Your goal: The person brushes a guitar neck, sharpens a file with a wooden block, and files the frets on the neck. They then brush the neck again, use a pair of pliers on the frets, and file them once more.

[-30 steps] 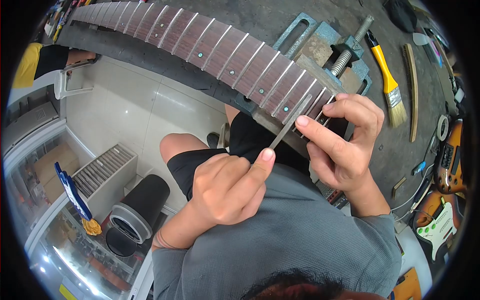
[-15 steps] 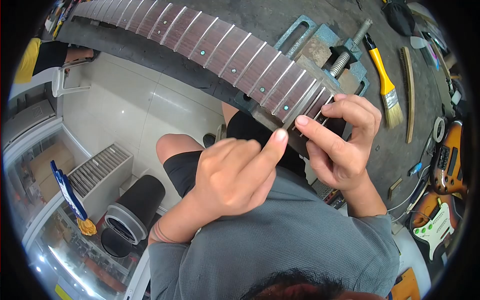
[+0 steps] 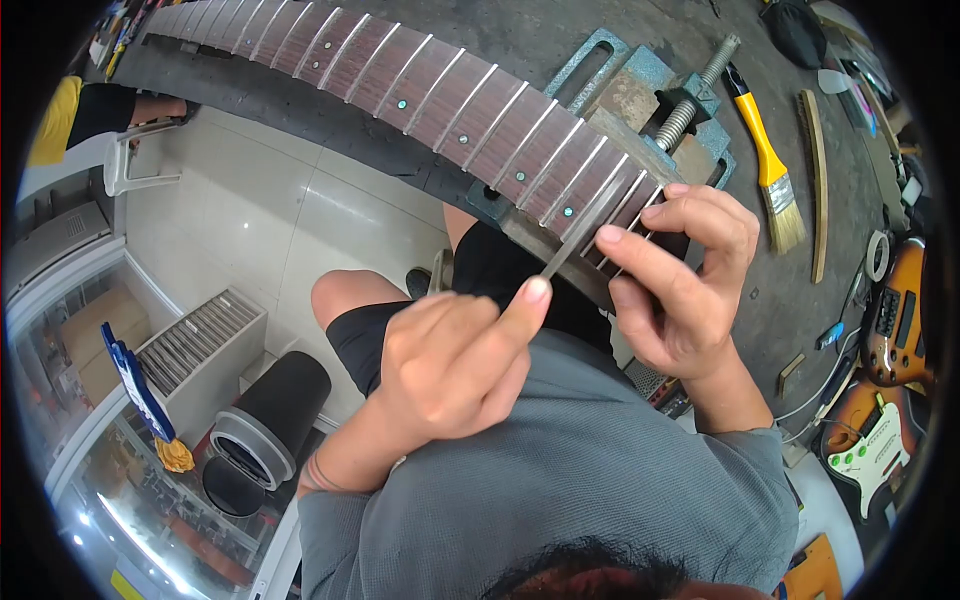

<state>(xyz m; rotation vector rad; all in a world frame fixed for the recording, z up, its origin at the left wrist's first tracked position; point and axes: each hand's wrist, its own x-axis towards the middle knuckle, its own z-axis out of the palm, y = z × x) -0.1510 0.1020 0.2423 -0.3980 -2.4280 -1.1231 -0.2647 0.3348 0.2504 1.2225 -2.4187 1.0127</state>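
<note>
The dark grey desk [image 3: 560,30] fills the top of the view from 11 to 3 o'clock. Across it, from 11 o'clock down toward the centre, runs a long guitar neck [image 3: 440,95], its reddish-brown fretboard crossed by bright metal frets and set with small pale dots. The neck's near end sits at a blue-green vise [image 3: 640,95] at 1 o'clock, whose threaded screw points up and to the right. The hands are apart, each closed on one end of a thin flat metal file [image 3: 575,232]. The left hand [image 3: 450,370], just below centre, grips the near end with the forefinger stretched along the blade. The right hand [image 3: 685,285], at 3 o'clock of centre, pinches the far end between thumb and fingers. The file lies slanted on the last frets, touching the fretboard at the neck's near end. At 8 o'clock a black cylindrical bin [image 3: 270,410] stands on the pale floor. Two electric guitar bodies [image 3: 900,310] lie at 3 to 4 o'clock. A yellow-handled brush [image 3: 765,150] lies at 2 o'clock, just right of the vise, with a narrow wooden strip [image 3: 818,180] beside it.
</note>
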